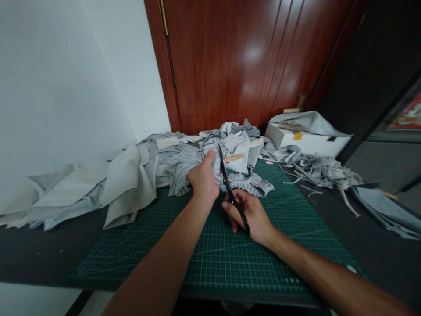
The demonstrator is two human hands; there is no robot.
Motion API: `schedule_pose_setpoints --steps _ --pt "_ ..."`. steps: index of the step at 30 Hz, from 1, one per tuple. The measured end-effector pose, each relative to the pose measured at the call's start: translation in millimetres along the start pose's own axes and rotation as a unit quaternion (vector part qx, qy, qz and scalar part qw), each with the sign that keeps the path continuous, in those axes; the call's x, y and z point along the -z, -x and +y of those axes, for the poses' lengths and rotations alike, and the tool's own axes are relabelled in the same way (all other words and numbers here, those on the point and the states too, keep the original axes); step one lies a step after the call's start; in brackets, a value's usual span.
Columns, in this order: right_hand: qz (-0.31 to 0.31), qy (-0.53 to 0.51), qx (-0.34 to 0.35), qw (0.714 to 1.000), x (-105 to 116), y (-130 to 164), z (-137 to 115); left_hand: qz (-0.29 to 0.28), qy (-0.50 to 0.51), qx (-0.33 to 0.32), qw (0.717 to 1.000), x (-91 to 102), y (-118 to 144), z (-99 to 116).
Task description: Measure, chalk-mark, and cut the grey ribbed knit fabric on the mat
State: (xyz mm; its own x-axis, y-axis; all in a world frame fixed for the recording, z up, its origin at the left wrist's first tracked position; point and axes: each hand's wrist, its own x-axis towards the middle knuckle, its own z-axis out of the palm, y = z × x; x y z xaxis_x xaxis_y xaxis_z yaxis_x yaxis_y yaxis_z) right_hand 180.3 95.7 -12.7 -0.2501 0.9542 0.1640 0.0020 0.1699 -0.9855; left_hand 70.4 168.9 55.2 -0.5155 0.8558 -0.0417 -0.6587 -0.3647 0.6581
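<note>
Head view shows my left hand [203, 181] clutching bunched grey striped fabric [230, 175] at the far edge of a green cutting mat [210, 254] on the tabletop. My right hand [247, 215] grips black scissors [230, 188], blades pointing into the fabric, just beside the left hand.

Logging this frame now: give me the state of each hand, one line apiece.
Left hand: closed, gripping the grey striped fabric.
Right hand: closed on the handles of the black scissors, blades up against the fabric.
</note>
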Motion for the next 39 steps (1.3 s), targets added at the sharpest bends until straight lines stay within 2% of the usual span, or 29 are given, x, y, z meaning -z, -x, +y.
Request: schedule_pose_setpoints --steps 11,20,31,39 --pt "0.006 -0.026 0.008 1.0 -1 0 2 0.003 0.0 0.0 1.0 1.2 2 -1" --pt "0.002 -0.043 0.011 0.999 2 -3 5 -0.018 -0.02 0.021 0.999 5.3 1 -10" --pt "0.015 0.018 0.018 1.0 4 -1 4 -0.024 -0.032 0.018 0.999 6.3 3 -11" --pt "0.011 -0.002 0.005 1.0 2 -1 3 -0.02 -0.025 0.019 0.999 5.2 4 -10"
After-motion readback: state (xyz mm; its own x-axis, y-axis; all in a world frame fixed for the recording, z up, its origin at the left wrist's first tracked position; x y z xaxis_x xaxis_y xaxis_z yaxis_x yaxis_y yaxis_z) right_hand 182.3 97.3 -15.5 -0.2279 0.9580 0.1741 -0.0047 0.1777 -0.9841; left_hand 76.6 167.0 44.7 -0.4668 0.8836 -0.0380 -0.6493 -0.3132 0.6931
